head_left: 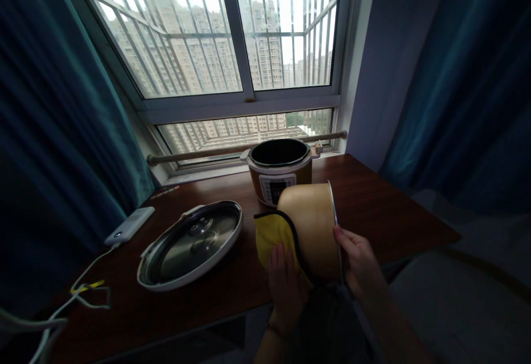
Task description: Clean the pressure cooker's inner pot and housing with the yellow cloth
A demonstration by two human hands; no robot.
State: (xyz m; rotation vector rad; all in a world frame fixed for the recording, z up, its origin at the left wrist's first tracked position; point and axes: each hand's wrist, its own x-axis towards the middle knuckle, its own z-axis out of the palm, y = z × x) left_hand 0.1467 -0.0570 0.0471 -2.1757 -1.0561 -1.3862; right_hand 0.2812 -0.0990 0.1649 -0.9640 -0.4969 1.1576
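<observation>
My right hand [360, 261] grips the rim of a tan inner pot [312, 221], held on its side above the table's near edge. A yellow cloth [269, 237] with a dark border lies against the pot's bottom, and my left hand [285, 281] presses on it. Behind the pot stands the cooker base [279, 171], its dark cavity uncovered. The cooker's lid [191, 243] rests upside down on the dark wooden table [394, 209] to the left.
A white power bank [129, 224] with a cable [78, 289] lies at the table's left. Teal curtains hang on both sides. A barred window and a rail run behind the cooker.
</observation>
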